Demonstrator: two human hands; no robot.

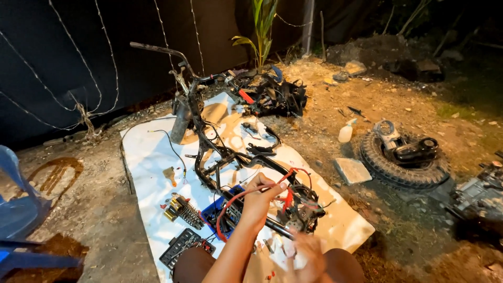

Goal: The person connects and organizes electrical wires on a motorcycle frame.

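Observation:
A stripped black scooter frame (pixel 220 152) lies on a white sheet (pixel 152 173) on the dirt. My left hand (pixel 259 199) is raised over the frame's rear end and pinches a red wire (pixel 230 204) that loops down toward a blue tray. My right hand (pixel 309 257) is low near my knee, blurred by motion, and I cannot tell whether it holds anything. A tangle of red and black wiring (pixel 298 196) sits on the frame just right of my left hand.
A socket set case (pixel 181 246) and coiled springs (pixel 183 209) lie on the sheet at the left. A tyre (pixel 401 162) with parts on it, a white bottle (pixel 346 132) and a flat stone (pixel 352 170) are right. A blue chair (pixel 18 209) stands far left.

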